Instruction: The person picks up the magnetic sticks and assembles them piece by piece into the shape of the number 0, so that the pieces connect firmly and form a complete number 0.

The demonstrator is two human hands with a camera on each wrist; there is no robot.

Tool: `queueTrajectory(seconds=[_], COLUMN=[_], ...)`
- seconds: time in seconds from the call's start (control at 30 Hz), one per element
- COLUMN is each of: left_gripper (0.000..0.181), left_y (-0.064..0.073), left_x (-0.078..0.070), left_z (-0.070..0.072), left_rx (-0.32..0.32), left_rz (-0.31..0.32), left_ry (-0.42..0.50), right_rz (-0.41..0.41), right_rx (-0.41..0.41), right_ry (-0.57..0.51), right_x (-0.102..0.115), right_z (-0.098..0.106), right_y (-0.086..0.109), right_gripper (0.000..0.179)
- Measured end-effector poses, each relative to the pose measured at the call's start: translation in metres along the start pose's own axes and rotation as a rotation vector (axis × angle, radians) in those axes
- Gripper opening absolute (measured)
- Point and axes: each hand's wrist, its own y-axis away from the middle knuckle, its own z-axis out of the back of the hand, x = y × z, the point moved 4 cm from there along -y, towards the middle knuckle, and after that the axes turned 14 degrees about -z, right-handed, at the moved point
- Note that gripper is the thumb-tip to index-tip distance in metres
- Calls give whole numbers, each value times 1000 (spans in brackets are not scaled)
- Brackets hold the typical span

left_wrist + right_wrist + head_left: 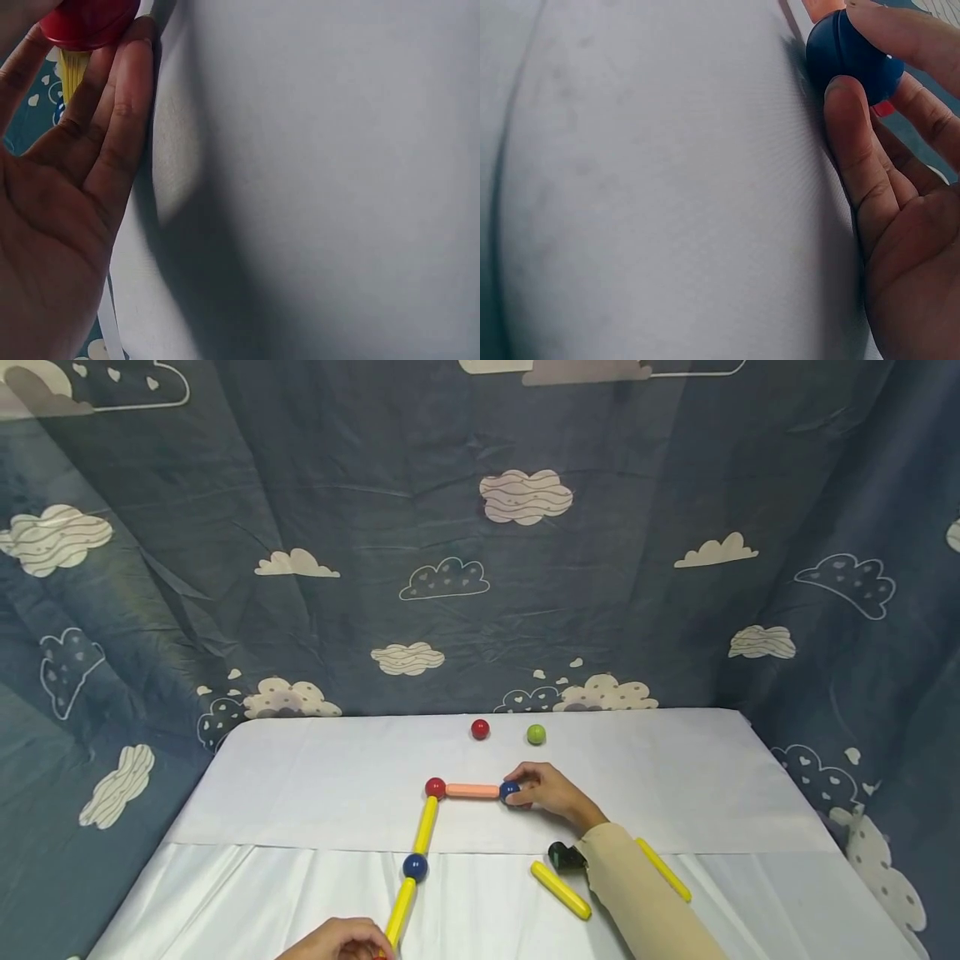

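Observation:
My right hand (553,792) pinches a blue ball (509,792) between thumb and fingers. That ball sits at the right end of an orange rod (472,791), whose left end meets a red ball (435,788). From there a yellow rod (425,825) runs down to another blue ball (415,867), and a second yellow rod (401,912) continues toward the near edge. At its lower end my left hand (337,937) grips a red ball (90,22), mostly cut off in the head view. In the right wrist view, thumb and fingertips hold the blue ball (851,56).
A loose red ball (480,729) and a green ball (536,734) lie at the back of the white-covered table (315,777). Near my right forearm are two loose yellow rods, one nearer rod (561,890) and one farther rod (663,869), plus a dark green piece (564,857) partly hidden by the sleeve.

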Motion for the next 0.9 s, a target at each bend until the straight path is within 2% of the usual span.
queueTrajectory(seconds=[0.13, 0.37, 0.43, 0.57, 0.67, 0.73, 0.8, 0.9], left_gripper=[23, 20, 19, 20, 20, 22, 25, 30], left_y=[-2, -13, -16, -19, -21, -23, -24, -26], left_x=[1, 1, 2, 5, 4, 2, 1, 1], left_z=[-2, -5, -6, -6, -7, -8, -9, -10], left_rx=[-16, -5, -5, -8, 9, 19, 24, 12], left_rz=[17, 29, 45, 70, 28, -42, -79, -49], left_ry=[-28, -107, -135, -151, -173, -224, -252, -252], right_rz=[11, -5, -8, -18, -30, -35, -44, -46], right_rx=[4, -10, -10, -16, -29, -37, -40, -47], right_ry=[-1, 9, 15, 22, 18, 17, 13, 10], right_x=[0, 0, 8, 10, 1, -1, -1, 0], right_z=[0, 0, 0, -1, -1, -1, -1, 0], right_y=[-1, 0, 8, 8, -2, -4, -4, -3], right_gripper=[34, 34, 33, 33, 33, 33, 33, 32])
